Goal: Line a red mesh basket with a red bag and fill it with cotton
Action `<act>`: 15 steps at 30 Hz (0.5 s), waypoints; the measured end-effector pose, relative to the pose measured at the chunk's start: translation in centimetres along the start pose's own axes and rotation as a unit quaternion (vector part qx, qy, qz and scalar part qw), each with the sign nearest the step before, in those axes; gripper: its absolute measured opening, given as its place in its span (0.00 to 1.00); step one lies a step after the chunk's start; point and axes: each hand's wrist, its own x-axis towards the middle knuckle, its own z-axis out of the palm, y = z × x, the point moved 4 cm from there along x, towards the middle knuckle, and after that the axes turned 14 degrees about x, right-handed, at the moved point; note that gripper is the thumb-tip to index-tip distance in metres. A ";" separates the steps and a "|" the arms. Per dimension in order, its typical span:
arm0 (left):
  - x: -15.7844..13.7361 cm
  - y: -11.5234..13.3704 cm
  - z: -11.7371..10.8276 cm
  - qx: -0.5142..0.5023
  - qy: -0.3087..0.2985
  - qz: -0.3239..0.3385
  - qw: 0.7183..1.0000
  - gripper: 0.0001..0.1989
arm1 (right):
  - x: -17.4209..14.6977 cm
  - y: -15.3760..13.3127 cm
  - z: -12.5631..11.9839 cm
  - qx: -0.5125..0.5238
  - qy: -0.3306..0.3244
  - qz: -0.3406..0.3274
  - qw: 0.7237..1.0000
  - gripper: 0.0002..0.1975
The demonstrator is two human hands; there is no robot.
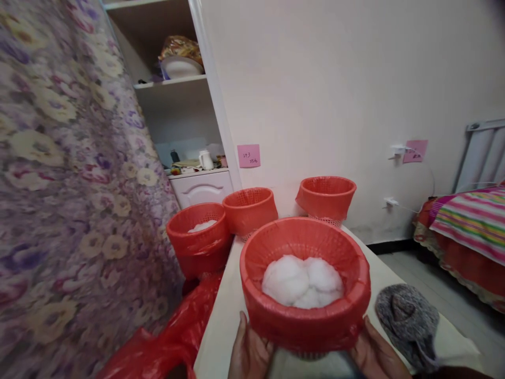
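Both of my hands hold a round basket lined with a red plastic bag (304,321), lifted just above the near end of a white table (221,326). My left hand (249,353) grips its lower left side and my right hand (376,353) its lower right side. White fluffy stuffing (303,281) lies inside it. Two more red-lined baskets (250,209) (325,197) stand at the table's far end. A third red-lined basket (198,239) with white stuffing sits lower, left of the table.
A grey knitted item (408,321) lies on the table right of my right hand. Loose red plastic bags (165,342) lie on the floor at left. A floral curtain (59,173) hangs left, a white shelf unit (185,105) stands behind, and a bed (469,231) is at right.
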 end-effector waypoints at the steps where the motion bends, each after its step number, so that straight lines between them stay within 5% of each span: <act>1: -0.1 -0.4 0.0 -0.007 0.000 -0.016 1.000 0.16 | -0.2 0.4 0.0 -0.021 -0.004 0.007 1.000 0.18; 6: -0.7 -1.9 -0.8 -0.002 0.000 -0.051 0.999 0.14 | -0.1 1.3 -1.0 -0.102 -0.008 0.002 0.995 0.16; 15: -0.8 -3.5 -1.7 -0.001 -0.006 -0.078 0.997 0.07 | -0.1 1.2 -3.0 -0.085 0.011 0.029 0.996 0.13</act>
